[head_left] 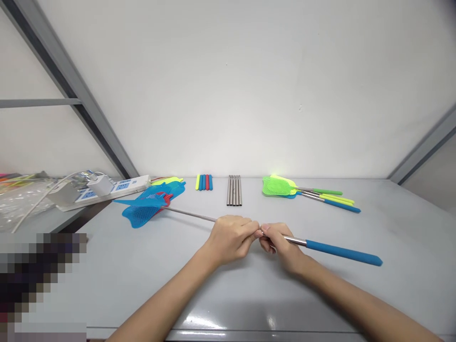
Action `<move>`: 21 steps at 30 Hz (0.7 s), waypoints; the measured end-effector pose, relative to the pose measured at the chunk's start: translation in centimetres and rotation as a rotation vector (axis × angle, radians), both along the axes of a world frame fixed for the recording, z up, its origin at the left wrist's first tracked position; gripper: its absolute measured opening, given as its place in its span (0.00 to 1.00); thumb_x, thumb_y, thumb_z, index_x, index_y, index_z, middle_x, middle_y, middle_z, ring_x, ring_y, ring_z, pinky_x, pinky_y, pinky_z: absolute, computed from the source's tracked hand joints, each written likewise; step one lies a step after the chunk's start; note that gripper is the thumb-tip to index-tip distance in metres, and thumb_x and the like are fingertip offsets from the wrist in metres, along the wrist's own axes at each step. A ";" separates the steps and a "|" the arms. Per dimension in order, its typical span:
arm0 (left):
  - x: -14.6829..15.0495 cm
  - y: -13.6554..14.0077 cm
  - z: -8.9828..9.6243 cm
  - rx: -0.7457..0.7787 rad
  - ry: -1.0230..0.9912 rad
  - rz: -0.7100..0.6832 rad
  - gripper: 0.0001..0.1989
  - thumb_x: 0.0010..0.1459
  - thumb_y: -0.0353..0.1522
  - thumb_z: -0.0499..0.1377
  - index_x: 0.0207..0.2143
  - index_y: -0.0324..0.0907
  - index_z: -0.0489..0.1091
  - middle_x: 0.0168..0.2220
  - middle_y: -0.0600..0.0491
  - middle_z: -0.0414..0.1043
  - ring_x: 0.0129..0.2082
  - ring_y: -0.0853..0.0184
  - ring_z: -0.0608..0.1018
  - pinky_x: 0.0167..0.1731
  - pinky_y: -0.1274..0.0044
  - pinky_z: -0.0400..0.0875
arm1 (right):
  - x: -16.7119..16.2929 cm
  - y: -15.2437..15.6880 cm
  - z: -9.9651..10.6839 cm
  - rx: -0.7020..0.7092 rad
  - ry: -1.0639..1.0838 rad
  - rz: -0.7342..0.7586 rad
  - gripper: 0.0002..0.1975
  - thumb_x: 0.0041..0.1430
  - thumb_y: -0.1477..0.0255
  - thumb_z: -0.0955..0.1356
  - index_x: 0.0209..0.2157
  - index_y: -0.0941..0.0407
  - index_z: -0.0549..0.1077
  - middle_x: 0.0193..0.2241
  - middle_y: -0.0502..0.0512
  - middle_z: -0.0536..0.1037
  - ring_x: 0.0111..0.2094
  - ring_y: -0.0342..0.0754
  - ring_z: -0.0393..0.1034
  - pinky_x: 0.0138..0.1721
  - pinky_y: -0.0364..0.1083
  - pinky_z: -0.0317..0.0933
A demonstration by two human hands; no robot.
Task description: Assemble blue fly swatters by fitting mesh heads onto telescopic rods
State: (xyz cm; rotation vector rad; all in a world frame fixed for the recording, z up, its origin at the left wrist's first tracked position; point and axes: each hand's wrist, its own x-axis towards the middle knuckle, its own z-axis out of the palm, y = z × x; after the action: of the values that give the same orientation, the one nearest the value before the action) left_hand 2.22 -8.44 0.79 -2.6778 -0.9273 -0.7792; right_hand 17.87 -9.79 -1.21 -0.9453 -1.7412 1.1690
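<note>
My left hand (233, 237) is closed around the thin metal rod of a fly swatter (190, 214). My right hand (283, 244) grips the thicker metal tube of the same swatter, close beside the left. The swatter's blue grip (344, 252) sticks out to the right past my right hand. Its blue head (138, 203) points left, over other loose swatter heads (140, 216) in blue, red and yellow. Where rod and tube meet, my fingers cover most of the joint.
Several coloured grips (204, 182) lie in a row at the back, beside several metal tubes (234, 191). Fly swatters with green, yellow and blue parts (280, 186) are piled at the back right. A power strip (123, 186) with plugged-in adapters and cables lies at the left edge.
</note>
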 end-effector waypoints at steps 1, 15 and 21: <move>0.0 0.0 0.2 -0.020 -0.005 -0.024 0.14 0.58 0.32 0.44 0.21 0.41 0.58 0.17 0.58 0.62 0.18 0.74 0.63 0.20 0.79 0.50 | 0.1 -0.1 0.2 0.042 -0.026 0.001 0.23 0.58 0.64 0.52 0.12 0.57 0.52 0.11 0.47 0.52 0.17 0.39 0.47 0.20 0.42 0.44; -0.7 0.0 1.3 -0.046 -0.025 -0.083 0.16 0.58 0.33 0.44 0.18 0.40 0.55 0.15 0.59 0.56 0.17 0.75 0.60 0.20 0.80 0.50 | 1.0 -0.5 1.2 0.430 -0.084 0.039 0.17 0.60 0.72 0.54 0.17 0.57 0.47 0.15 0.45 0.47 0.18 0.38 0.43 0.21 0.41 0.42; -1.0 0.1 1.5 -0.021 -0.026 -0.074 0.16 0.59 0.34 0.44 0.18 0.40 0.55 0.15 0.59 0.55 0.17 0.75 0.59 0.19 0.79 0.50 | 1.2 -0.6 1.4 0.409 -0.091 0.040 0.17 0.60 0.71 0.54 0.17 0.57 0.47 0.15 0.45 0.48 0.18 0.38 0.43 0.21 0.41 0.42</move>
State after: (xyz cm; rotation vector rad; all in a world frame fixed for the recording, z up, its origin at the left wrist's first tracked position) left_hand 1.19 -8.33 2.30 -2.7409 -0.8512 -0.8256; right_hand 19.07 -10.40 0.21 -0.7245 -1.9806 0.7583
